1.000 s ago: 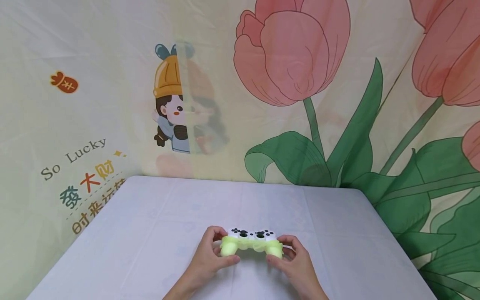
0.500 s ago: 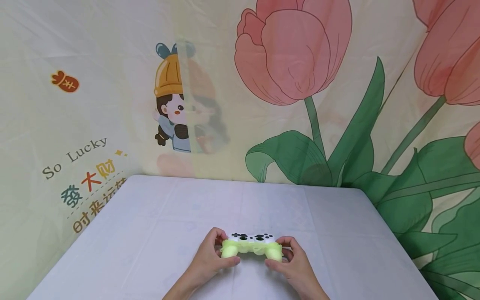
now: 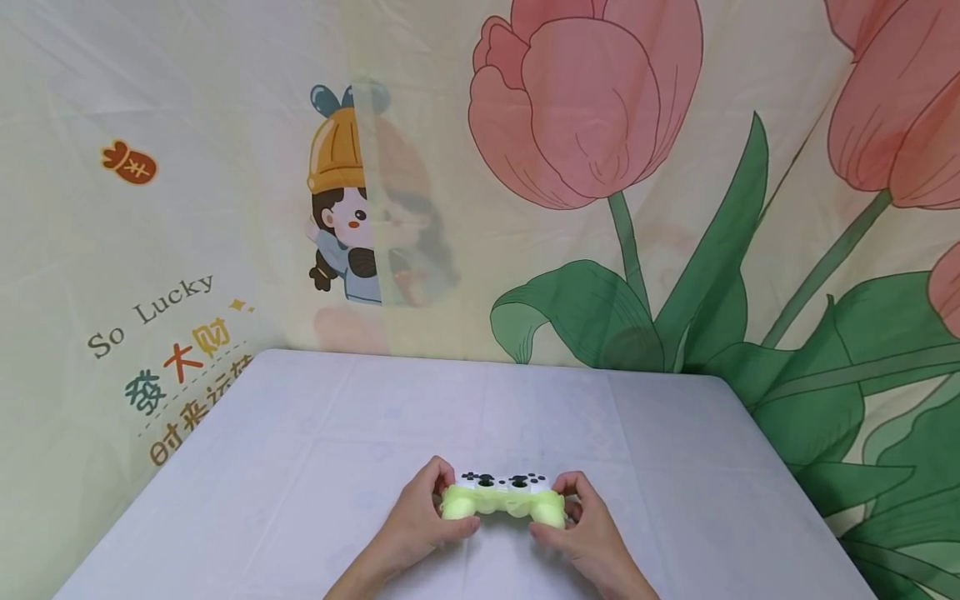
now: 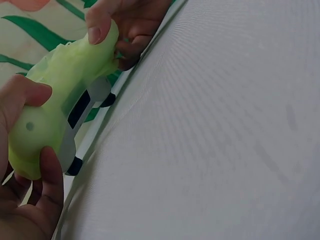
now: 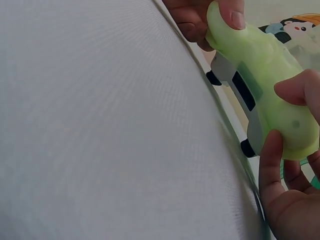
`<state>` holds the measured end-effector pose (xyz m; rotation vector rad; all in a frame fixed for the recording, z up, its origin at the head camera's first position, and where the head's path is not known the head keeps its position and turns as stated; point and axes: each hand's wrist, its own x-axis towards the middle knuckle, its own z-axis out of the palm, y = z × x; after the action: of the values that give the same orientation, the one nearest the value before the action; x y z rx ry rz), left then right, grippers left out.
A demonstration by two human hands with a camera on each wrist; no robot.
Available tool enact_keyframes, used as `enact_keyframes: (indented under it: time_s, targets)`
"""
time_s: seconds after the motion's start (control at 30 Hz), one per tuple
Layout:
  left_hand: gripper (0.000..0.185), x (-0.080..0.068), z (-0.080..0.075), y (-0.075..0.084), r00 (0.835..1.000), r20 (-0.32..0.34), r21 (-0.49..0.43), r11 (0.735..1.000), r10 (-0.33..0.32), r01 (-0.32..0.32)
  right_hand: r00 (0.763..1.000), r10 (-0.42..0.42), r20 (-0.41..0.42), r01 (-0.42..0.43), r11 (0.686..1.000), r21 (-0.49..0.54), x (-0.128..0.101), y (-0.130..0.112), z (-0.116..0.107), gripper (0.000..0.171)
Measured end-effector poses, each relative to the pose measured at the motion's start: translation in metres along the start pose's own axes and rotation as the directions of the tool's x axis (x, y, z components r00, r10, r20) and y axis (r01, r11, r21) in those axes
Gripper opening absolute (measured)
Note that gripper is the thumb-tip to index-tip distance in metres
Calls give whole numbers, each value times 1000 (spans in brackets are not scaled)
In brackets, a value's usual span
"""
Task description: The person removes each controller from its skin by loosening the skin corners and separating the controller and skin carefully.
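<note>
A white game controller with black sticks and buttons sits in a pale yellow-green soft sleeve that wraps its handles and near side. My left hand grips the left handle, thumb on the near side and fingers round the outer end. On the other handle my right hand has a similar grip. Both wrist views show the underside: the sleeve covers the handles, leaving the dark panel and dark triggers bare. The controller is held close over the table.
A white cloth covers the table, whose far edge runs along a hanging curtain. Printed tulips, a cartoon figure and lettering decorate the curtain.
The controller's button face has tipped and dropped slightly, so it shows narrower and lower in the head view. Both hands keep hold of the handles, almost in place.
</note>
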<state>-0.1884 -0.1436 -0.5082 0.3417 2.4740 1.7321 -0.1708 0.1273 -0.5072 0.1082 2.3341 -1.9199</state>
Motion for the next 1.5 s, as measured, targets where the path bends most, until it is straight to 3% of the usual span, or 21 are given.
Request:
enact_keyframes:
  time_s: [0.17,0.47,0.83,1.13,1.5]
  targets:
    - [57,-1,0,1,999,35,26,1000,7,-8,1000,-13,-3,13,999,-41,0,-1,1,62]
    - [56,-1,-1,2,999,52,76,997,13,-17,993,-113,-46,106,986,-126,-2,1,5,59]
    - [55,0,-1,1,999,5,143,989,40,-40,984,-152,-91,128,966,-225,-5,-3,7,56]
    - [55,1,1,0,999,-39,153,988,30,-23,979,-170,-109,137,956,-261,-5,-3,8,59]
    - [54,1,1,1,998,-42,154,988,38,-31,979,-164,-118,123,948,-295,-6,-5,8,59]
